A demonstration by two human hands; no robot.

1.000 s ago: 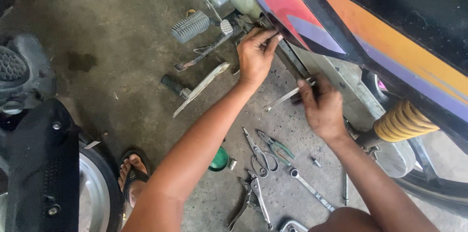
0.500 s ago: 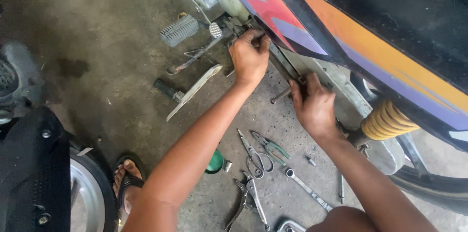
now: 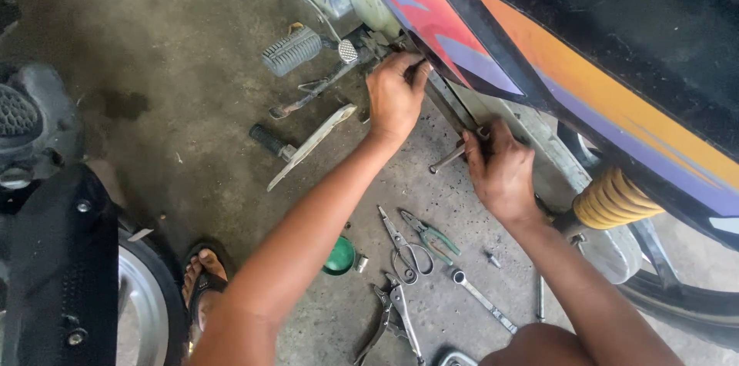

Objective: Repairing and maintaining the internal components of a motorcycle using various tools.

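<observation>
Stained concrete floor [image 3: 185, 73] (tools [image 3: 416, 258] scattered)

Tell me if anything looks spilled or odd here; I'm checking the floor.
A dark stain marks the concrete left of the footpeg, like spilled oil. Pliers, a wrench and a green cap lie scattered.

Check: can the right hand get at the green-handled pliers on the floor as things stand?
Probably yes. The right hand is busy gripping a metal tool at the motorcycle frame, but the green-handled pliers lie uncovered on the floor just below it, nothing between.
</observation>
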